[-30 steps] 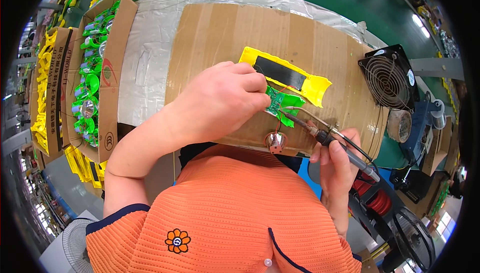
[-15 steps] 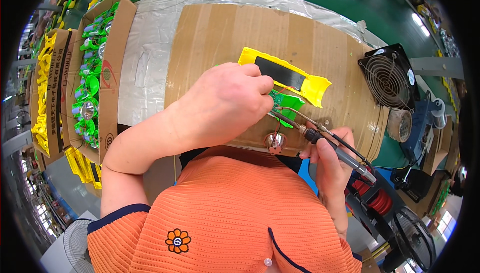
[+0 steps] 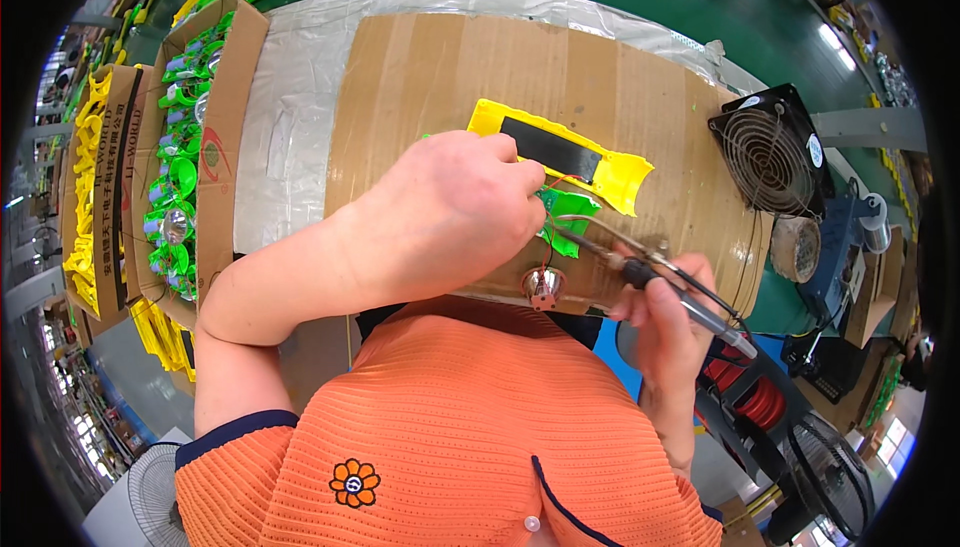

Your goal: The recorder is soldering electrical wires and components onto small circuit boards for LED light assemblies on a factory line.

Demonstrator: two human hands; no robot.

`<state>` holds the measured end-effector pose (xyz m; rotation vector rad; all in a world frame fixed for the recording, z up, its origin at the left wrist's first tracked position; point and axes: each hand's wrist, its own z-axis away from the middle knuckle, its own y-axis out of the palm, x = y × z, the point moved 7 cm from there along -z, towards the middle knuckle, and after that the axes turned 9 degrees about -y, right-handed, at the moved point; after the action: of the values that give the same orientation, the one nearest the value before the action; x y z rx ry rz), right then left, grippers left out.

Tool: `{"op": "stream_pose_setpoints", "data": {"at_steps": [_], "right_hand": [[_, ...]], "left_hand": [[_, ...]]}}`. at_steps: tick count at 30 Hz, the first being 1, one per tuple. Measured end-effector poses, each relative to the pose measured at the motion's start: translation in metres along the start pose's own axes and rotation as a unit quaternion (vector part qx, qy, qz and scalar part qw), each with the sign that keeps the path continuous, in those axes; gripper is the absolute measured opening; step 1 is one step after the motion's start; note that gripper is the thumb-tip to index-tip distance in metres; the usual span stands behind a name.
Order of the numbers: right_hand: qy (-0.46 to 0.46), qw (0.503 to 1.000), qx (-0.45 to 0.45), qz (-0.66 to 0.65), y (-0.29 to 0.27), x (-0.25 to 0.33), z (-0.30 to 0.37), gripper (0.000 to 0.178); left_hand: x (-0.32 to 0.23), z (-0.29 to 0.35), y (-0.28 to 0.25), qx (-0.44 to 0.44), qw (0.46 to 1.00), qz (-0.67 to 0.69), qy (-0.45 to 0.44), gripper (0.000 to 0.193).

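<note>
One curved green plastic shell (image 3: 577, 205)

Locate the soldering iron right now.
Head view, right of centre: the soldering iron is in the right hand, near the cardboard sheet's near right corner, front end angled toward the green casing beside the left hand.

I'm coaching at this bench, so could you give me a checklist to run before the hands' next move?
1. Right hand on the soldering iron by its handle: ok.
2. Circuit board in clear view: not ok, the left hand partly covers it.
3. Iron's tip touching the board: cannot tell, blurred.
4. Silvery lamp cup apart from the iron: ok.
5. Yellow shell apart from the iron: ok.
6. Fan running: cannot tell.
</note>
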<state>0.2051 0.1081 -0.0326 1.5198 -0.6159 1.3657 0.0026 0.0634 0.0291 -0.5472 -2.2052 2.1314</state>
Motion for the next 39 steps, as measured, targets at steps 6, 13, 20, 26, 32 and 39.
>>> {"op": "stream_pose_setpoints", "data": {"at_steps": [6, 13, 20, 26, 32, 39], "right_hand": [[-0.085, 0.993, -0.059, -0.050, -0.038, 0.002, -0.021, 0.012], [-0.102, 0.982, -0.107, -0.118, -0.040, -0.005, -0.022, 0.007], [-0.108, 0.967, -0.124, -0.193, -0.050, -0.010, -0.017, 0.004], [-0.106, 0.969, -0.085, -0.205, -0.049, -0.011, -0.020, 0.015], [-0.102, 0.971, -0.134, -0.170, -0.045, -0.006, -0.019, 0.009], [-0.150, 0.977, -0.110, -0.101, -0.034, -0.001, -0.024, 0.012]], "left_hand": [[-0.005, -0.001, -0.004, 0.016, 1.000, -0.007, -0.006, 0.007], [0.036, -0.031, -0.017, -0.028, 0.997, -0.038, -0.054, 0.010], [0.035, -0.019, -0.014, 0.051, 0.992, -0.116, 0.002, 0.023], [0.037, 0.033, 0.015, -0.009, 0.999, -0.046, -0.004, 0.054], [0.162, -0.025, -0.014, -0.091, 0.989, -0.072, -0.094, 0.054], [0.289, -0.060, -0.009, 0.049, 0.939, -0.245, -0.237, 0.068]]}}
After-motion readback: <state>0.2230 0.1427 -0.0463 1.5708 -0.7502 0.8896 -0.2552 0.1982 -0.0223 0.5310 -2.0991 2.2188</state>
